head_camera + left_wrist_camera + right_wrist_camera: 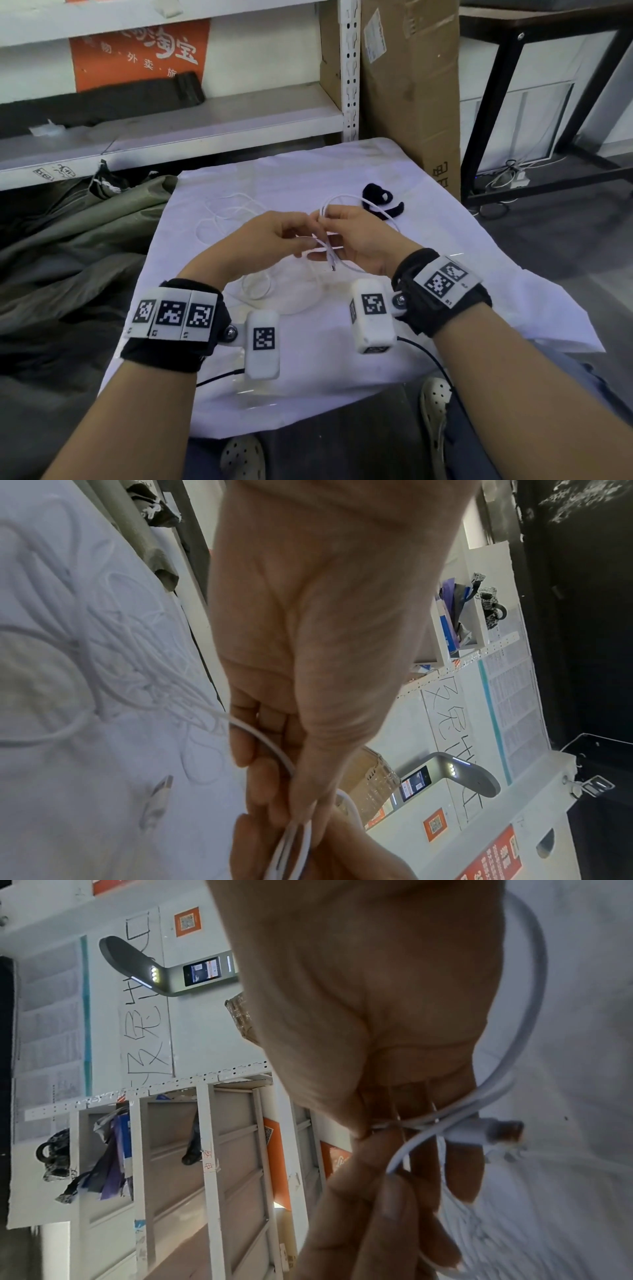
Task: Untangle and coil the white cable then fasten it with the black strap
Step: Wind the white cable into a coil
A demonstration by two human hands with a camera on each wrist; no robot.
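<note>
A thin white cable (236,212) lies in loose loops on the white cloth (445,246), with more loops near my wrists. My left hand (274,236) and right hand (356,240) meet above the cloth's middle, both pinching cable strands. The right hand (394,1123) holds a small loop, and the cable's plug (493,1130) sticks out past its fingers. In the left wrist view, the left hand (294,764) has its fingers curled round a strand of the cable (270,745). The black strap (380,200) lies curled on the cloth, just beyond the right hand.
White shelving (205,120) stands behind the cloth, with a tall cardboard box (411,85) at the back right. A dark tarp (68,246) covers the floor at left. A black-framed table (534,102) stands at right. My shoes (435,411) show below the cloth's near edge.
</note>
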